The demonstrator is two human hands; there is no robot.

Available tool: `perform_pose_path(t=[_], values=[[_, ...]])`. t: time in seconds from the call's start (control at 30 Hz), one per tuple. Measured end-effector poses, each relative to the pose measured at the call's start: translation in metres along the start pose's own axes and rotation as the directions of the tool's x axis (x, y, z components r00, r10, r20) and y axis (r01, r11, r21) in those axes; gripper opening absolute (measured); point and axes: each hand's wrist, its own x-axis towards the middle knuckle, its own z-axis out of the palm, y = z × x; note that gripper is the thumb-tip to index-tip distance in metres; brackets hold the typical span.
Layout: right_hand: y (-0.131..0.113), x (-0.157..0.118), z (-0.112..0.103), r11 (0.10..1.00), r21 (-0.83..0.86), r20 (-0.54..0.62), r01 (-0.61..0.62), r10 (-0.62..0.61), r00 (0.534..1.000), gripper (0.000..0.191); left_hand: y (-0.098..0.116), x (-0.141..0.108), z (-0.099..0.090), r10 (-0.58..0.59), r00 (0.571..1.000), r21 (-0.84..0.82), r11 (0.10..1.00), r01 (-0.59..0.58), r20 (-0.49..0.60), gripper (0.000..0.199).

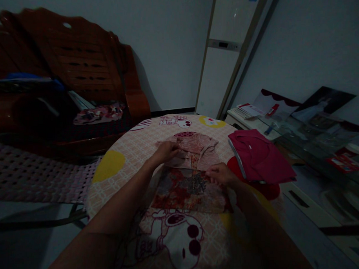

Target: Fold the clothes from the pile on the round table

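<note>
A pale pink shirt [192, 190] with a dark red and grey print lies on the round table in front of me, its upper part folded over on itself. My left hand [168, 151] is at the shirt's upper left, its fingers closed on the pink cloth. Lower on the right side, my right hand [221, 174] has its fingers pinched on the fabric near the edge of the printed part. The dim light hides the exact grip of the fingertips.
A patterned cloth [131, 160] covers the round table. Folded magenta clothing [258, 155] lies at its right edge. A woven chair [42, 173] and a wooden sofa [82, 64] stand left. On the right is a glass-topped cabinet [309, 135] with papers and a photo.
</note>
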Motion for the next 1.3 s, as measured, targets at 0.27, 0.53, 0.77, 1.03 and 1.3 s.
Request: perform_pose_path(t=[0.27,0.53,0.77,1.03,1.3], values=[[0.022,0.068,-0.033,0.999,0.030,-0.615,0.019,0.003,0.788,0.026,-0.032,0.057,0.021,-0.276,0.884,0.025,0.951,0.307,-0.378,0.031],[0.032,0.138,-0.069,0.954,-0.143,-0.753,-0.262,0.067,0.655,0.039,-0.058,0.082,0.039,-0.354,0.867,0.172,0.885,0.432,-0.352,0.031],[0.043,0.150,-0.068,0.973,-0.153,-0.721,-0.170,0.007,0.693,0.019,-0.070,0.080,0.035,-0.340,0.903,0.231,0.886,0.401,-0.264,0.033],[0.022,0.100,-0.080,0.831,-0.496,-0.728,-0.253,-0.239,0.642,0.023,-0.066,0.080,0.026,-0.366,0.897,0.237,0.875,0.423,-0.250,0.026],[0.013,0.097,-0.070,0.631,-0.624,-0.677,-0.462,-0.140,0.723,0.028,-0.067,0.075,0.018,-0.414,0.879,0.234,0.854,0.464,-0.235,0.028]])
